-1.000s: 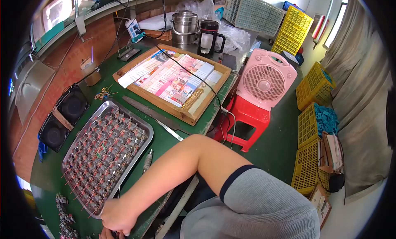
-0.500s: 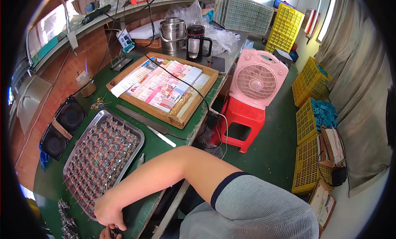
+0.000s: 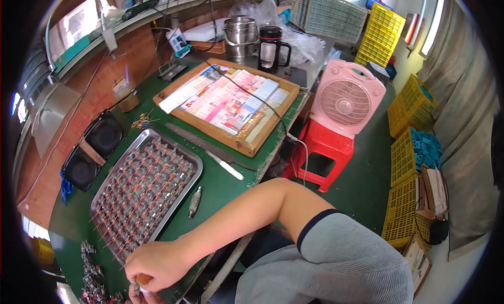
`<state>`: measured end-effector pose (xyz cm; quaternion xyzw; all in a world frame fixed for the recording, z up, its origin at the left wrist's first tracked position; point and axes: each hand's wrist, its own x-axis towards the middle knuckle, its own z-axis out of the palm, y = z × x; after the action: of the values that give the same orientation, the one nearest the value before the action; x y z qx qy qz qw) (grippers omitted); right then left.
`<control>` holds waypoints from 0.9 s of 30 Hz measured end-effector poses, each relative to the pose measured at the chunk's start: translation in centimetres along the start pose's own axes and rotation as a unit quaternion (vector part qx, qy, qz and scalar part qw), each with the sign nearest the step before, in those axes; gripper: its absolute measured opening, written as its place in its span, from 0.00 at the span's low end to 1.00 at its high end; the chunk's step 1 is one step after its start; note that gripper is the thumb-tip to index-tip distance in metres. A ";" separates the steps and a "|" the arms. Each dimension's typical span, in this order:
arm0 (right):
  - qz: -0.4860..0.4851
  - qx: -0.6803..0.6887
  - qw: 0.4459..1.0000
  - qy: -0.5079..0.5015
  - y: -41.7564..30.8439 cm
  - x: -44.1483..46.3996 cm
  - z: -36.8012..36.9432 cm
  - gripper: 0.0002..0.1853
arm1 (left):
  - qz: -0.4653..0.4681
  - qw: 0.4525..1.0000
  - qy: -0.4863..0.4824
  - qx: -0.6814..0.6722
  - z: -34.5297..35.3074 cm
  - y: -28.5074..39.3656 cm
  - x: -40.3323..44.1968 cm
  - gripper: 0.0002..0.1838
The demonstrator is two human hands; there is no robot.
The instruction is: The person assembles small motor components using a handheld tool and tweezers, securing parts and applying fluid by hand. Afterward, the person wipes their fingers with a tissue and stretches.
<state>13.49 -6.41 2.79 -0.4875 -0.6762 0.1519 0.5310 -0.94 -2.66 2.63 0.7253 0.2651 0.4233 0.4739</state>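
Right hand (image 3: 157, 264): over the tabletop (image 3: 181, 220), beside the lower end of the tray; grip closed, fingers curled round a brown knob (image 3: 143, 279), largely hidden.

Left hand (image 3: 148, 298): directly beneath, cut off by the lower border of view; grip narrow, fingers pinched about a small part (image 3: 136, 289), grey, details too small to tell.

Tray (image 3: 196, 173): metal, rounded corners, lying flat toward the tabletop's lower end; filled with rows of components (image 3: 144, 191), red leads projecting past its lower-left rim.

Cluster (image 3: 93, 272): loose dark components, on the tabletop below the tray's lower-left corner.

Pen-shaped tool (image 3: 195, 202): grey, between tray and the tabletop's near edge.

Knife (image 3: 226, 165): white handle, toward the same edge, beside a long blade (image 3: 197, 140).

Wooden frame (image 3: 202, 126): beyond the blade, one corner close to the near edge; papers (image 3: 226, 102) inside.

Speakers (image 3: 105, 132): black pair, upright at the tabletop's far edge.

Wires (image 3: 144, 120): coloured bundle, just above the tray's upper corner.
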 end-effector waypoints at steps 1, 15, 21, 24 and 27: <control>0.012 -0.011 1.000 0.005 -0.2 0.0 -0.3 0.10 | -0.024 1.000 0.017 -0.012 0.2 -0.5 -0.1 0.17; 0.056 -0.080 0.995 0.024 -0.7 -2.4 -1.5 0.11 | 0.101 0.994 0.049 -0.003 1.7 -3.8 -0.2 0.23; -0.008 -0.131 0.991 0.024 -0.7 -2.7 -2.7 0.12 | -0.071 0.995 -0.070 -0.019 1.5 0.0 0.3 0.17; -0.054 -0.241 0.969 0.024 -1.1 -3.0 -2.7 0.13 | 0.022 0.998 -0.032 0.050 2.2 -0.1 0.1 0.16; -0.071 -0.305 0.949 0.020 -0.9 -3.3 -2.3 0.13 | 0.130 0.985 0.018 0.110 2.9 -1.6 0.4 0.13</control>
<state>14.90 -10.26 2.48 -0.5798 -0.7124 -0.1098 0.3798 1.81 -3.10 0.78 0.7936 0.2219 0.4622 0.3277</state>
